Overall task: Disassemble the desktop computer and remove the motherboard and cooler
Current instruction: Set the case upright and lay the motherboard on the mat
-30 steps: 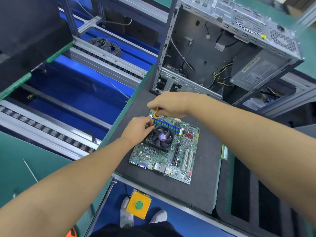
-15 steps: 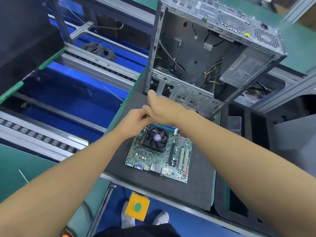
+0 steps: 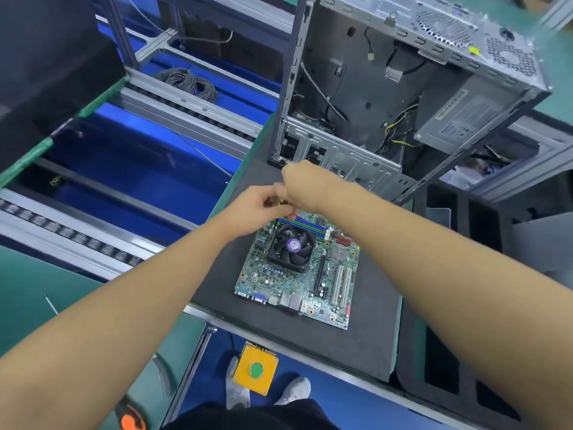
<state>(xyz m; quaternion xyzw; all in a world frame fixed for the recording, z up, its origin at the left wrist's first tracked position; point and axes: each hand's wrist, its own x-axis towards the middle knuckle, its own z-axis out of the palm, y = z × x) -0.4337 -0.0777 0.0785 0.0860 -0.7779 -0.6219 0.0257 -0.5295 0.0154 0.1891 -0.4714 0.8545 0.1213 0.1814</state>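
The green motherboard (image 3: 297, 274) lies flat on a dark foam mat (image 3: 366, 330), with its black fan cooler (image 3: 290, 246) mounted on it. Both hands meet at the board's far left corner, by the blue and green memory slots. My left hand (image 3: 263, 209) has curled fingers pinching a small yellow and black piece, possibly a cable. My right hand (image 3: 302, 184) is curled just above it, and what it holds is hidden. Behind stands the open grey computer case (image 3: 403, 97), holding a power supply (image 3: 465, 119) and loose wires.
A blue conveyor (image 3: 133, 169) with metal rails runs along the left, with a coil of grey cable (image 3: 189, 80) beyond. A black foam tray (image 3: 465, 352) sits at the right. Below the bench edge lies a yellow pedal box with a green button (image 3: 255, 369), near my shoes.
Both hands lifted slightly from the board's corner and drew closer together. The view shifted, so the case and board sit more to the left in the frame.
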